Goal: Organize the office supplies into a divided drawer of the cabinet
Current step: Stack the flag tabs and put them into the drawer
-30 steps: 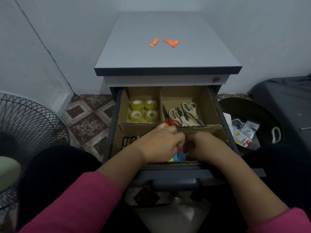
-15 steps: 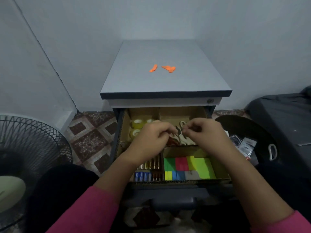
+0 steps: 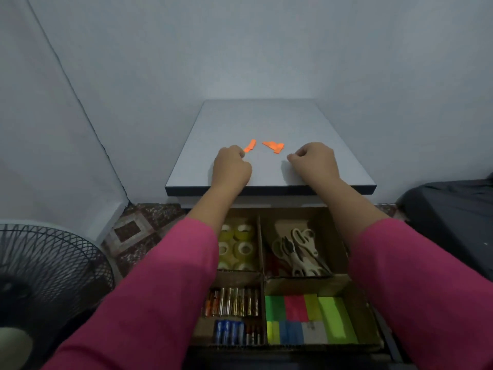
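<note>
Orange paper scraps lie on the grey cabinet top (image 3: 266, 124): the left scrap (image 3: 250, 146) touches the left hand's (image 3: 231, 168) curled fingertips, which seem to pinch it; the right scrap (image 3: 274, 147) lies just beside the right hand (image 3: 314, 161), curled and holding nothing. Nearer, the divided drawer (image 3: 262, 279) holds tape rolls (image 3: 238, 247), scissors (image 3: 298, 252), batteries (image 3: 232, 303) and coloured sticky notes (image 3: 309, 319).

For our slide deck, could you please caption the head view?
Both hands, left and right, reach orange scraps on the cabinet above the sorted drawer.
</note>
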A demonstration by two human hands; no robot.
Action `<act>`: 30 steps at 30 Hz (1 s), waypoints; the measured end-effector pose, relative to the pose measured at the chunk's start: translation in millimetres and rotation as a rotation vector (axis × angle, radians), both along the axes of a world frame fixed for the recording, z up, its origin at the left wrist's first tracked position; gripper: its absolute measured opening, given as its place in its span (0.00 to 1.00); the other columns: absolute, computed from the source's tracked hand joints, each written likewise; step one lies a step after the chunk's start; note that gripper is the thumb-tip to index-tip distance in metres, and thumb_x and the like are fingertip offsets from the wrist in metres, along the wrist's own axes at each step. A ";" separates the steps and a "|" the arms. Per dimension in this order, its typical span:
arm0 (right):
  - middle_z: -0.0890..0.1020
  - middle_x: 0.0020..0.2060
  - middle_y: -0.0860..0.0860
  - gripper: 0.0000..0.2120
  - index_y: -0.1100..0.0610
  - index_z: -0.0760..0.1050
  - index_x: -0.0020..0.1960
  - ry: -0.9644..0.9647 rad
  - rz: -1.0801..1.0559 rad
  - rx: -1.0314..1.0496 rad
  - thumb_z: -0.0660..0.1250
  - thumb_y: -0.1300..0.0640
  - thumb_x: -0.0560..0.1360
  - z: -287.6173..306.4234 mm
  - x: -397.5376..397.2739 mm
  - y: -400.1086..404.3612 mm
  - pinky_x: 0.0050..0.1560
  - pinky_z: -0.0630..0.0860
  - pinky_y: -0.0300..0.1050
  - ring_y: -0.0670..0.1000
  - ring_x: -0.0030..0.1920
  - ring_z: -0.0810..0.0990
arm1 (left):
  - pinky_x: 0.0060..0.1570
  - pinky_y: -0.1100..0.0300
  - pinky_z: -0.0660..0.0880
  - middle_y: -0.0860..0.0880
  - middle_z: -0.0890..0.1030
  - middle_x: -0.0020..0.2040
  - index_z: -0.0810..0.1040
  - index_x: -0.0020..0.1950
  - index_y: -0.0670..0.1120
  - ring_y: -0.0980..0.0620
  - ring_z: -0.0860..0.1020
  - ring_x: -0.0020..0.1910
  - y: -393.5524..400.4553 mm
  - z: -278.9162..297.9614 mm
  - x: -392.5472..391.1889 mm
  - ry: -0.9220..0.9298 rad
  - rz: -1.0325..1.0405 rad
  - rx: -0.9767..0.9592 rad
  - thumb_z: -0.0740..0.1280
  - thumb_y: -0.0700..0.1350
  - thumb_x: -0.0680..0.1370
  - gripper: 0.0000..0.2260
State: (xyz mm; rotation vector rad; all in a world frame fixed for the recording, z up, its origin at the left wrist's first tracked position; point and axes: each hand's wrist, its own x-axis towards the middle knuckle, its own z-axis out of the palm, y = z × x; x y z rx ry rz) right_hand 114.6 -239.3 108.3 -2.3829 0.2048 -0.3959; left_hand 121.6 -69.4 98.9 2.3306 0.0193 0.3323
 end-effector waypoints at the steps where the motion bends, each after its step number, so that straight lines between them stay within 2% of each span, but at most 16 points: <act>1: 0.82 0.46 0.56 0.13 0.63 0.81 0.49 -0.016 -0.029 0.003 0.64 0.54 0.77 -2.3 6.2 -2.1 0.42 0.72 0.44 0.53 0.44 0.78 | 0.46 0.60 0.69 0.45 0.75 0.57 0.76 0.60 0.40 0.48 0.74 0.52 -0.3 -2.5 7.0 0.000 0.029 0.006 0.62 0.37 0.76 0.14; 3: 0.81 0.42 0.53 0.14 0.61 0.80 0.46 -0.024 -0.069 -0.029 0.64 0.50 0.77 -7.1 17.7 -2.7 0.38 0.68 0.42 0.52 0.40 0.75 | 0.44 0.58 0.70 0.45 0.75 0.53 0.76 0.57 0.39 0.47 0.74 0.49 -2.2 -4.6 21.7 0.001 0.060 0.010 0.63 0.39 0.76 0.11; 5: 0.78 0.38 0.52 0.17 0.57 0.79 0.42 -0.003 -0.057 -0.121 0.62 0.44 0.76 -9.5 27.8 2.7 0.33 0.65 0.42 0.53 0.39 0.75 | 0.46 0.54 0.74 0.42 0.76 0.54 0.76 0.54 0.38 0.43 0.76 0.50 -4.8 -5.0 36.8 0.013 0.081 0.009 0.65 0.45 0.77 0.11; 8: 0.77 0.43 0.53 0.21 0.55 0.80 0.43 0.014 -0.012 -0.234 0.60 0.39 0.75 -10.0 45.0 9.4 0.36 0.66 0.43 0.55 0.41 0.77 | 0.45 0.52 0.74 0.38 0.77 0.53 0.77 0.48 0.38 0.39 0.77 0.50 -10.8 -6.0 54.4 0.025 0.101 0.025 0.65 0.53 0.77 0.17; 10: 0.77 0.48 0.53 0.21 0.54 0.81 0.47 0.011 0.009 -0.230 0.61 0.38 0.75 -9.8 54.9 10.2 0.40 0.68 0.43 0.55 0.45 0.77 | 0.43 0.53 0.73 0.38 0.77 0.52 0.78 0.47 0.38 0.39 0.78 0.49 -14.5 -6.6 61.4 0.014 0.107 0.063 0.64 0.54 0.77 0.18; 14: 0.75 0.53 0.53 0.16 0.49 0.81 0.54 -0.014 0.062 -0.223 0.65 0.42 0.74 -12.5 69.7 10.7 0.46 0.69 0.43 0.55 0.53 0.77 | 0.50 0.51 0.76 0.42 0.75 0.55 0.79 0.52 0.40 0.43 0.77 0.50 -13.9 -6.4 67.8 0.009 0.104 0.110 0.66 0.51 0.78 0.14; 16: 0.76 0.54 0.51 0.16 0.48 0.80 0.55 -0.003 0.085 -0.199 0.65 0.40 0.74 -13.3 73.2 9.9 0.47 0.71 0.44 0.54 0.54 0.76 | 0.51 0.49 0.77 0.43 0.77 0.53 0.79 0.52 0.41 0.43 0.77 0.49 -12.9 -6.1 68.5 0.009 0.103 0.107 0.67 0.49 0.77 0.11; 18: 0.78 0.54 0.50 0.15 0.47 0.80 0.54 0.004 0.094 -0.165 0.66 0.40 0.73 -13.7 73.6 8.3 0.47 0.72 0.45 0.53 0.54 0.76 | 0.49 0.49 0.78 0.44 0.78 0.51 0.78 0.51 0.42 0.44 0.78 0.48 -12.2 -5.2 67.6 0.020 0.101 0.096 0.67 0.46 0.76 0.08; 21: 0.79 0.49 0.46 0.10 0.48 0.78 0.51 -0.012 0.115 -0.113 0.67 0.43 0.74 -14.8 70.5 5.2 0.44 0.69 0.43 0.49 0.50 0.76 | 0.47 0.52 0.76 0.47 0.78 0.49 0.77 0.51 0.43 0.45 0.77 0.48 -11.5 -5.6 64.3 0.010 0.075 0.075 0.65 0.41 0.77 0.05; 24: 0.79 0.46 0.44 0.06 0.47 0.77 0.49 -0.035 0.119 -0.076 0.67 0.47 0.75 -16.5 69.1 3.7 0.44 0.68 0.42 0.47 0.48 0.76 | 0.49 0.54 0.74 0.50 0.76 0.48 0.76 0.54 0.46 0.47 0.76 0.49 -10.0 -5.4 58.9 -0.010 0.048 0.047 0.63 0.40 0.77 0.07; 28: 0.81 0.50 0.48 0.10 0.51 0.80 0.55 -0.047 0.114 -0.062 0.65 0.49 0.77 -18.3 70.2 3.5 0.44 0.69 0.42 0.48 0.48 0.76 | 0.52 0.54 0.73 0.45 0.78 0.56 0.77 0.59 0.45 0.44 0.76 0.55 -10.0 -4.6 57.9 0.001 0.027 0.075 0.60 0.38 0.77 0.12; 30: 0.81 0.48 0.47 0.12 0.52 0.80 0.55 -0.081 0.126 -0.005 0.66 0.47 0.77 -17.4 68.1 3.5 0.45 0.70 0.42 0.47 0.48 0.76 | 0.51 0.54 0.74 0.46 0.79 0.54 0.78 0.57 0.44 0.45 0.77 0.53 -9.2 -4.5 58.5 -0.025 0.044 0.042 0.61 0.38 0.78 0.11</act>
